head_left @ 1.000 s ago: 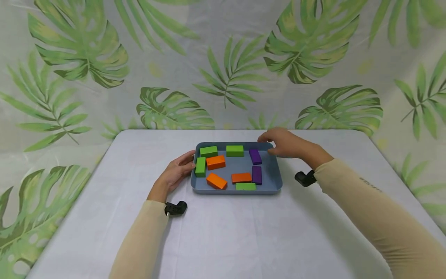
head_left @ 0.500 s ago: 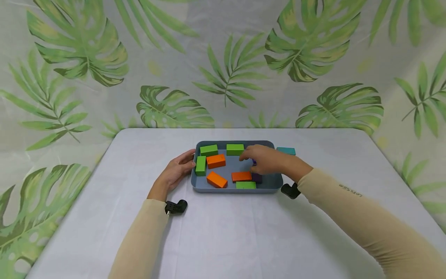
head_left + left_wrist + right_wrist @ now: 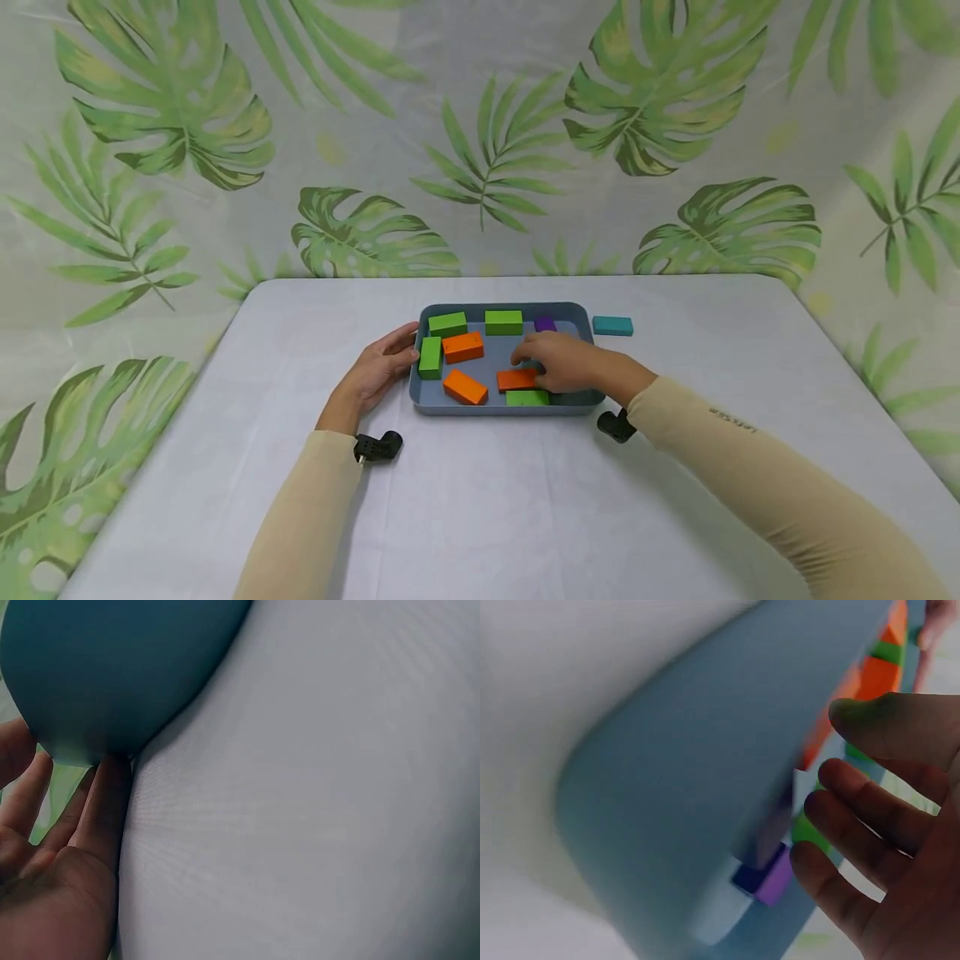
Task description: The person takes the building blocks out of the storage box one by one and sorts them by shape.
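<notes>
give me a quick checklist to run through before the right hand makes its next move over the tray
1. Left hand touching the tray: ok, fingers against its left end.
2. Right hand free: ok, no block shows between thumb and fingers in the right wrist view.
3. Right hand clear of the front right orange block: cannot tell, the thumb overlaps it in the head view.
4. Rear purple block fully visible from the head: not ok, the right hand partly covers it.
5. Teal block outside the tray: ok, to its right.
</notes>
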